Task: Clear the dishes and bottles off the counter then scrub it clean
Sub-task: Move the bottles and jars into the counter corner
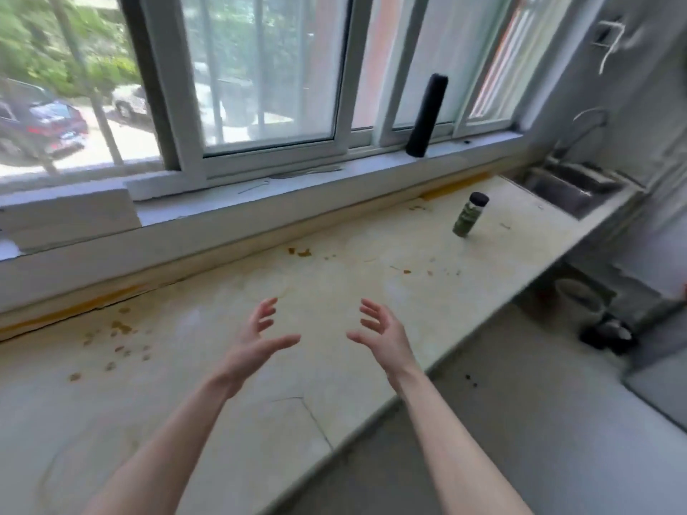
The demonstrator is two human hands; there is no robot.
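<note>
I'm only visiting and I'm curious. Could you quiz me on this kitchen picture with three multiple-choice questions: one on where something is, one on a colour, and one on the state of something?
1. Where does the small bottle stand?
A) on the windowsill
B) on the counter, near the sink
C) on the floor

2. What colour is the bottle's cap?
A) black
B) red
C) white

3. How are the left hand and the right hand?
A) gripping a sponge
B) holding the bottle
C) open and empty

Answers:
1 B: the bottle stands upright on the far right part of the counter, just short of the sink.
2 A: the cap is black, above a green body.
3 C: both hands hover over the stained counter with fingers spread, touching nothing.
</note>
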